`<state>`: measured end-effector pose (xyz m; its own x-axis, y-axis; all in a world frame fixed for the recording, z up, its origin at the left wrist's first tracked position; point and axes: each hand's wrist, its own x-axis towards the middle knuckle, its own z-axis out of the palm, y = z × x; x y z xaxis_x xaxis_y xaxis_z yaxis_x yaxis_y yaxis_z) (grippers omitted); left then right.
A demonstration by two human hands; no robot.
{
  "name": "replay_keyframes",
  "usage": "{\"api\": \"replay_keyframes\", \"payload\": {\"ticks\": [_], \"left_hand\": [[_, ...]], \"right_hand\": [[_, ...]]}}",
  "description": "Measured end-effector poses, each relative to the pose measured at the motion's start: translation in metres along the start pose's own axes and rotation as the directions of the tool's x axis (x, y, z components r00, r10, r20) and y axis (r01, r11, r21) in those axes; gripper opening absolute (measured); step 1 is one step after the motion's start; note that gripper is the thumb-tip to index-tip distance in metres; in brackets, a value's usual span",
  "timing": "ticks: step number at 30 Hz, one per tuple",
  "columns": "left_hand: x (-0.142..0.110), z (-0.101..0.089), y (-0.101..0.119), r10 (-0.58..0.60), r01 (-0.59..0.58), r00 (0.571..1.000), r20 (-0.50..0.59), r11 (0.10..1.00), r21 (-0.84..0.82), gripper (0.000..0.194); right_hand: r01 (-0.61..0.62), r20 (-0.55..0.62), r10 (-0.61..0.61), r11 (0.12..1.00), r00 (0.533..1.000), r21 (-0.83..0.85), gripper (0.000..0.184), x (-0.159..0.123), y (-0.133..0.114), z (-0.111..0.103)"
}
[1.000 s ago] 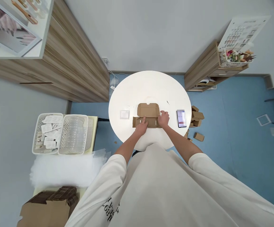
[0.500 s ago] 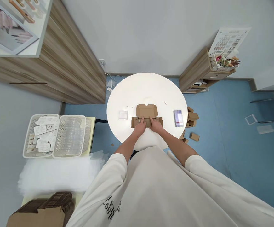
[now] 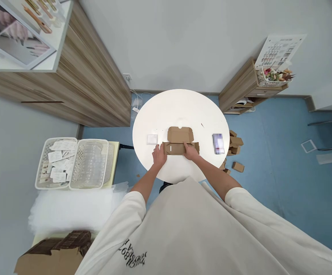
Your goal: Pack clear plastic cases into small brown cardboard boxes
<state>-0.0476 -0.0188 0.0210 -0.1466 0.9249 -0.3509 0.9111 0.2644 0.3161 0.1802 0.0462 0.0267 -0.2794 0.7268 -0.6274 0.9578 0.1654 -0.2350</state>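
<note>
An unfolded brown cardboard box (image 3: 180,135) lies on the round white table (image 3: 180,105), its lid flap spread away from me and its side flaps sticking out. My right hand (image 3: 190,152) grips the box's near edge, thumb over the inside. At the box's left end is my left hand (image 3: 159,156), fingers apart and pointing forward, its thumb side against the side flap. A small clear, flat packet (image 3: 152,139) lies to the left of the box. On the right side of the table sits a purple and white pack (image 3: 218,144), blurred.
Brown boxes (image 3: 236,142) lie on the floor right of the table. To the left, a side table holds a white basket of cards (image 3: 41,168), a basket of clear cases (image 3: 105,168), white sheets (image 3: 74,208) and flattened cardboard (image 3: 50,261). A cabinet (image 3: 105,76) stands behind.
My left hand has moved left from the near edge of the box to its left end. My right hand stays on the near edge. The view has shifted slightly.
</note>
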Motion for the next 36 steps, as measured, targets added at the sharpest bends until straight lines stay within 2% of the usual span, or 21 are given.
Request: {"api": "replay_keyframes", "payload": {"ticks": [5,11,16,20,23,29,36], "left_hand": [[0.017,0.013,0.006,-0.003,0.003,0.999,0.033,1.000,-0.016,0.050],[0.021,0.014,0.017,0.044,-0.045,0.995,0.089,0.999,0.008,0.028],[0.014,0.012,0.026,0.179,-0.181,0.979,0.101,0.984,0.006,0.036],[0.005,0.012,0.035,0.302,-0.309,0.946,0.122,0.950,0.048,0.056],[0.000,0.013,0.038,0.346,-0.355,0.929,0.132,0.933,0.055,0.065],[0.000,0.013,0.036,0.300,-0.310,0.941,0.158,0.950,0.041,0.043],[0.015,0.000,0.037,0.272,-0.298,0.944,0.184,0.945,0.131,0.035]], "right_hand": [[0.003,-0.001,-0.003,1.000,1.000,-0.013,0.096,0.001,-0.001,0.001],[-0.010,0.026,0.011,0.999,1.000,-0.033,0.098,0.004,-0.003,-0.002],[-0.004,0.021,0.004,1.000,1.000,-0.022,0.097,0.003,-0.003,-0.004],[-0.004,0.044,0.005,1.000,0.999,-0.029,0.099,0.002,-0.005,-0.006],[-0.015,0.059,0.017,0.999,0.998,-0.036,0.099,0.002,-0.006,-0.008],[-0.005,0.047,0.006,1.000,0.999,-0.024,0.098,0.002,-0.005,-0.008],[-0.020,0.055,0.020,1.000,0.998,0.000,0.099,0.005,-0.003,-0.005]]}}
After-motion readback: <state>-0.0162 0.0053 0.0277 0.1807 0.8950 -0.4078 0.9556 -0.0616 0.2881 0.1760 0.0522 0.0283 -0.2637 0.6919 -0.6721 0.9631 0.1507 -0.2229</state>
